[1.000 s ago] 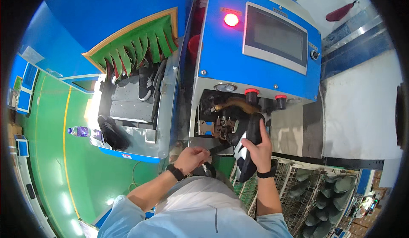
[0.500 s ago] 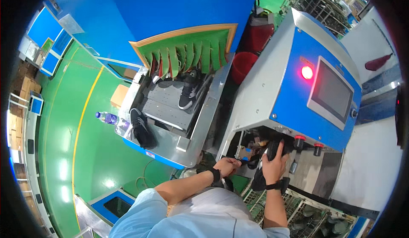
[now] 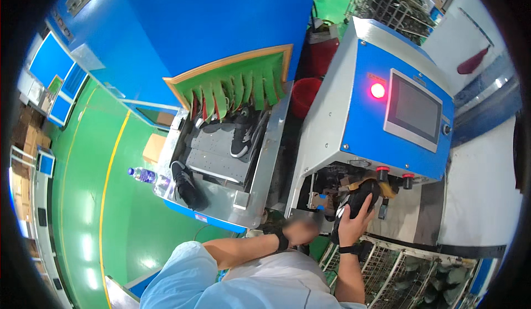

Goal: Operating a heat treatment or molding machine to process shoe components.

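Note:
My right hand (image 3: 354,226) is wrapped round a black shoe (image 3: 365,195) with white marks on its side. I hold the shoe tilted in the opening under the blue and white machine (image 3: 326,137), beside a yellow part (image 3: 390,187). Close to my body, left of the shoe, my left hand (image 3: 301,231) is smeared, so its fingers and anything in them cannot be made out. On the metal end of the conveyor (image 3: 218,148), to the left, lies another black shoe (image 3: 188,186). Farther in, a black and white shoe (image 3: 241,137) rests by the green strip curtain (image 3: 238,85).
A glowing red lamp (image 3: 378,90) and a screen (image 3: 414,110) are on the machine's front, with red-collared knobs (image 3: 382,173) below. A plastic bottle (image 3: 141,174) is at the conveyor's left edge. Wire racks (image 3: 387,265) stand near my right forearm. A red bucket (image 3: 306,96) sits behind.
The view has shifted, so the machine appears farther left. Relative to it, the shoe in my right hand has moved right, and my left hand has come back toward my body.

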{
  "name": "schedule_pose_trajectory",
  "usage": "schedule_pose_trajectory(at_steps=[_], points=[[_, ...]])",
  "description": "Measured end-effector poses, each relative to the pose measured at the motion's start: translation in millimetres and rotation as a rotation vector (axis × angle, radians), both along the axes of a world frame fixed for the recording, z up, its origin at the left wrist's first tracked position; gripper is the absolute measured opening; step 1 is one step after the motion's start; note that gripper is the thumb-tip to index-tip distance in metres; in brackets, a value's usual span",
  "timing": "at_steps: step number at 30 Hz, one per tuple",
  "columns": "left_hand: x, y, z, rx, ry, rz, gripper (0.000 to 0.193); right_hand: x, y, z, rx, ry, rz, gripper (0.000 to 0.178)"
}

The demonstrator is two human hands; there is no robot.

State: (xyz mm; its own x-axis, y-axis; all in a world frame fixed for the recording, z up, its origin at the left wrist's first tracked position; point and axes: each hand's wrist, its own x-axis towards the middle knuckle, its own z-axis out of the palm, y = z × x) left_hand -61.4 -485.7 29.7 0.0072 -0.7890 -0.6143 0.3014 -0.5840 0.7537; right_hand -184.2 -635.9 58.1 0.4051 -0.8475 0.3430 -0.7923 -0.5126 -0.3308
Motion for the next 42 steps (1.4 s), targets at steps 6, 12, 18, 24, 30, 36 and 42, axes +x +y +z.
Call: schedule_pose_trajectory(at_steps=[6,12,18,24,30,36,42], points=[[7,14,38,-0.197,-0.427,-0.229,0.039,-9,40,15,0.167,0.059,-0.129,0.111],[-3,-72,96,-0.743,-1.231,0.124,0.053,-27,52,-17,0.097,0.128,-0.203,0.104],[-30,-157,72,-0.595,-1.336,-0.078,0.054,-37,50,-40,0.230,-0.100,-0.141,0.096],[-15,-141,89,-0.546,-1.218,-0.116,0.052,-29,70,20,0.267,0.080,-0.056,0.098],[-32,-160,83,-0.650,-1.373,-0.240,0.048,-40,61,0,0.284,-0.263,-0.108,0.113],[-95,-216,67,-0.311,-1.826,-0.630,0.035,-71,61,-46,0.574,-0.559,-0.181,0.110],[-43,-175,72,-0.649,-1.397,-0.295,0.026,-51,63,2,0.447,-0.415,-0.010,0.098]])
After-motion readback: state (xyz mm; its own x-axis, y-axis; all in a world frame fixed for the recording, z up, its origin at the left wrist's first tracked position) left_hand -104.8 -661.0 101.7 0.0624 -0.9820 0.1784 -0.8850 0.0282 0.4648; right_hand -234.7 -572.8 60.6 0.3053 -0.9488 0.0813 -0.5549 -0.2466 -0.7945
